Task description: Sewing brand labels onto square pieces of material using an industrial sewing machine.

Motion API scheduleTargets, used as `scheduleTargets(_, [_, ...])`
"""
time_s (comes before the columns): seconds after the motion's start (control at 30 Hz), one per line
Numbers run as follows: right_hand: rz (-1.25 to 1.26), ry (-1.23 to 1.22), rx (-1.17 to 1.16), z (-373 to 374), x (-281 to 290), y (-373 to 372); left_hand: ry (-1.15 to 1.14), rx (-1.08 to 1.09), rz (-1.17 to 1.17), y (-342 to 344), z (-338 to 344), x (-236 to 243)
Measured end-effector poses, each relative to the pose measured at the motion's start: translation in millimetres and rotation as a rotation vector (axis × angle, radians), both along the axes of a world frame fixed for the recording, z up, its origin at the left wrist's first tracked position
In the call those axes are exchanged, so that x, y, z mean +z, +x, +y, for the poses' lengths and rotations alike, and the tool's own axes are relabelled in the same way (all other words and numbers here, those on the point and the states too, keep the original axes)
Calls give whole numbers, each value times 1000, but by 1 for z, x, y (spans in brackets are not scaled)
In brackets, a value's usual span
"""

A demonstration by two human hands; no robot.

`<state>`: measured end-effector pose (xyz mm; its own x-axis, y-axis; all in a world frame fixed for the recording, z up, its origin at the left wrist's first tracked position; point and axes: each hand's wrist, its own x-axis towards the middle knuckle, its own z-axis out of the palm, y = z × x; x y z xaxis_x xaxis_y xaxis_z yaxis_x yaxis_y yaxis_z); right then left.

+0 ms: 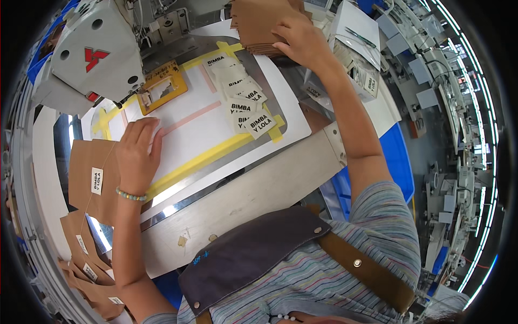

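Observation:
My right hand (302,43) rests at the right side of a stack of brown fabric pieces (256,27), thumb and fingers apart. My left hand (139,154) is over the white work surface (189,110), its fingers curled toward the thumb; whatever lies between them is hidden. Just beyond it sits a yellow clamp frame (178,81) under the sewing machine's head (100,54). Loose white labels with black print (260,124) overlap in a pile on the right part of the surface. Left of my left hand hangs a brown piece (81,167) with a white label attached.
More labelled brown pieces (97,291) trail down at the lower left, linked by thread. Yellow tape (216,151) borders the work surface. A metal table edge (243,189) runs before me. At right stand a box with a pen on it (356,32) and a blue bin (396,162).

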<state>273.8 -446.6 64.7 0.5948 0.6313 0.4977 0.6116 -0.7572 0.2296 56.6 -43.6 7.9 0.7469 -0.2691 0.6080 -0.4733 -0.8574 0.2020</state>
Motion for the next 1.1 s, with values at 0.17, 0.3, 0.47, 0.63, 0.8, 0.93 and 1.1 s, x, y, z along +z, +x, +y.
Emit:
scheduleTargets(0.17, [75,18,21,-6,4,6,-32,-17,-27,0,9,-7])
scheduleTargets(0.3, [-75,-50,141,7,2,2,-72,2,9,-3,10,-6])
scheduleTargets(0.47, [122,73,137,-4,5,13,-108,-3,32,-3,9,-5])
scheduleTargets(0.63, [54,15,159,7,8,10,-162,19,95,-4,14,-7])
scheduleTargets(0.8, [-41,31,177,14,-4,6,-183,19,118,-4,13,-6])
scheduleTargets(0.93, [-10,-9,182,8,-4,12,-205,17,139,-5,12,-6])
scheduleTargets(1.1, [-27,-33,252,14,3,3,-199,12,139,-6,12,-5])
